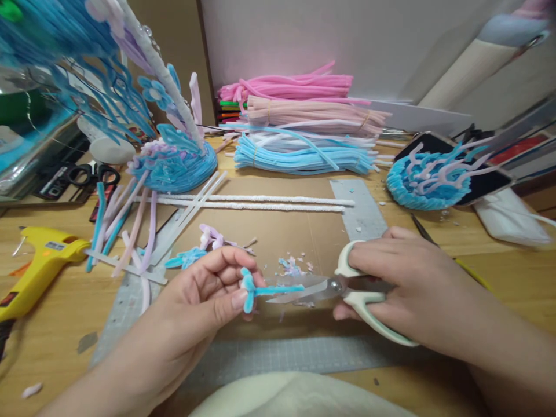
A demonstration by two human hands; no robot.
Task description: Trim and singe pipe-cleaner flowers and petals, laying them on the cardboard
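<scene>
In my left hand [212,289], between thumb and fingers, is a small blue pipe cleaner flower [248,286] whose fuzzy stem points right. My right hand [403,278] has its fingers through the pale handles of a pair of scissors [334,286]. The blades reach left and lie alongside the stem's end; whether they touch it I cannot tell. Below them, fluffy blue and pink clippings [292,266] are scattered on a brown cardboard sheet [313,226]. Just beyond my left hand lie a blue flower piece [186,258] and a lilac flower piece [211,236].
A yellow glue gun [43,263] rests at left, near loose pipe cleaners [134,231]. Bundles of blue [299,155] and pink pipe cleaners [291,87] are stacked behind. A tall blue decorated piece [178,168] stands back left; a blue fuzzy bowl shape [428,179] sits right by a phone [490,179].
</scene>
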